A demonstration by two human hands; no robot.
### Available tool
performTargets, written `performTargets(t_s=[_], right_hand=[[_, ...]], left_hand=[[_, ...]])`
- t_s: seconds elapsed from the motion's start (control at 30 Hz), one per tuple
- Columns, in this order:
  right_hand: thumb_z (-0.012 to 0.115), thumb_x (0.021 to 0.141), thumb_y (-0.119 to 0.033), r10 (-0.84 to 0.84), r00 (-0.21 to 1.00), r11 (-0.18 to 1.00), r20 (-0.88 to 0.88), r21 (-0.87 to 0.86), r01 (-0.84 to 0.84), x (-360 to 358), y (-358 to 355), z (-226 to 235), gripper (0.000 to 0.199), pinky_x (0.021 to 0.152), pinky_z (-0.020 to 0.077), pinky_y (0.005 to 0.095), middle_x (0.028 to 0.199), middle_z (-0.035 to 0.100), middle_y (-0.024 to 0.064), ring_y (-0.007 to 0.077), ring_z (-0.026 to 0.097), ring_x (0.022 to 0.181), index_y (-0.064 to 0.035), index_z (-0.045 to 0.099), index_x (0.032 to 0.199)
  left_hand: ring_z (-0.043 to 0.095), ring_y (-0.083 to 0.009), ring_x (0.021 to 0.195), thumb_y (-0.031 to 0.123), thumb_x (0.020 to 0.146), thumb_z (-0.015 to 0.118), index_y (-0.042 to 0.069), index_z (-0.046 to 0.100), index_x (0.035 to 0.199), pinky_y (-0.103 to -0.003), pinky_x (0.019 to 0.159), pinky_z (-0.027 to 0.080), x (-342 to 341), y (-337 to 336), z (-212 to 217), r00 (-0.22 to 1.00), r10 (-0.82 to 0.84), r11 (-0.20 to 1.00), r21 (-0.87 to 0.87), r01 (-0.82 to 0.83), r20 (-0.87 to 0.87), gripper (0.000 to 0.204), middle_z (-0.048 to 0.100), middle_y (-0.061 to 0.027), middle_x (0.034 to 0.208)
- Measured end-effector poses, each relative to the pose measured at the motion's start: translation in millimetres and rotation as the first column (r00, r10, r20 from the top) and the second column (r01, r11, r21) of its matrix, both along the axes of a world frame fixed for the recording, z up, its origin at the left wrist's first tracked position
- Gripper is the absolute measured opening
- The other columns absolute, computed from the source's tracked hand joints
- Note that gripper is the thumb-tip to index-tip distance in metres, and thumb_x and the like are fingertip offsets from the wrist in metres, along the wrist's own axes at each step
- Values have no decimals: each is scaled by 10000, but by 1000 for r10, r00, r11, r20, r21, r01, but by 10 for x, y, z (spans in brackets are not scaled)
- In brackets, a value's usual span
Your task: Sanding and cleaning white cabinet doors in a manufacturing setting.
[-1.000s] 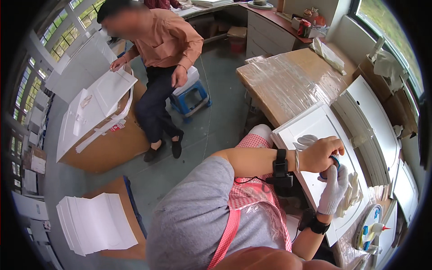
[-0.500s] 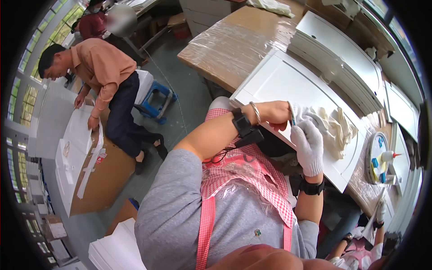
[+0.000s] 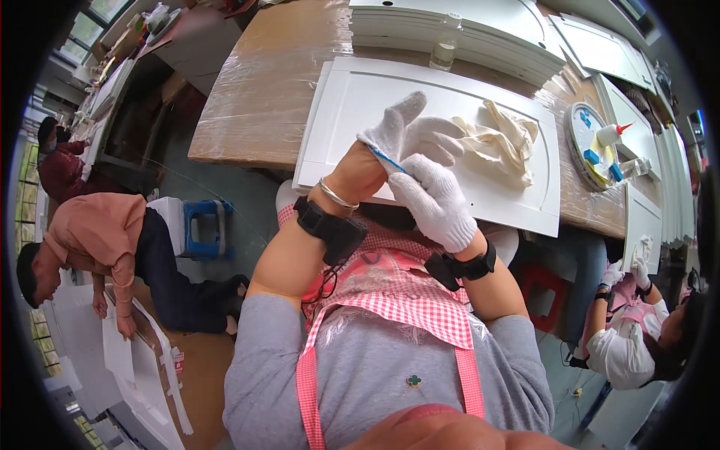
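My left hand (image 3: 397, 139) is halfway inside a white cotton glove with a blue hem. Its fingers are spread and the wrist is bare, with a bangle and a black wristband. My right hand (image 3: 433, 199), fully gloved in white, pinches that glove's cuff at my left palm. Both hands hover over the near edge of a white cabinet door panel (image 3: 360, 90) lying flat on the plastic-wrapped table (image 3: 262, 97). A crumpled cream cloth (image 3: 504, 139) lies on the panel just beyond my hands.
A round plate (image 3: 581, 150) with a white glue bottle (image 3: 611, 133) sits to the right, and a stack of white panels (image 3: 465, 26) with a small clear bottle (image 3: 444, 49) behind. One person (image 3: 97, 232) bends over boxes at left; another person (image 3: 637, 337) sits at right. A blue stool (image 3: 202, 225) stands nearby.
The view has swung from the room to the table. My left hand was bare a second ago; now the white glove covers its fingers, with my right hand tugging the cuff.
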State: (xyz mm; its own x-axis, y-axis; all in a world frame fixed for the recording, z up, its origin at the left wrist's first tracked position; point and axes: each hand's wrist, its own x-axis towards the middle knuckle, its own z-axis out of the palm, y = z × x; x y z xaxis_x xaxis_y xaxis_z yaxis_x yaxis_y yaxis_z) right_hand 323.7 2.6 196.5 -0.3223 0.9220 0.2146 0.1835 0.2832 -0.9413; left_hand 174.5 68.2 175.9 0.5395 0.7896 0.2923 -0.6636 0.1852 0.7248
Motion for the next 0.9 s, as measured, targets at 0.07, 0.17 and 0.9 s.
performTargets(t_s=[0.07,0.17,0.9], right_hand=[[645,1062,-211,34,983,980,-178,-187,-68,-58,72,-47,236,707,470,300,794,602,39,126,541,761,-4,679,954],[616,1077,-225,65,972,955,-227,-269,-127,-76,127,-43,263,700,452,276,800,577,-5,94,508,766,-14,660,927],[715,907,-546,-245,61,968,968,241,68,1535,931,-447,806,1277,262,516,1662,397,264,442,350,1547,-83,551,1546]], left_hand=[[644,-329,1274,387,1137,501,60,525,1506,-454,1113,515,11,57,-47,980,46,990,-138,-20,193,494,640,-238,1403],[622,-322,1305,403,1139,488,19,557,1450,-461,1158,476,18,192,-127,976,15,991,-134,14,215,499,643,-232,1402],[644,-295,1105,685,727,792,122,779,1071,-436,1013,479,-1071,-427,-578,-95,788,592,706,389,-608,660,709,-90,1147]])
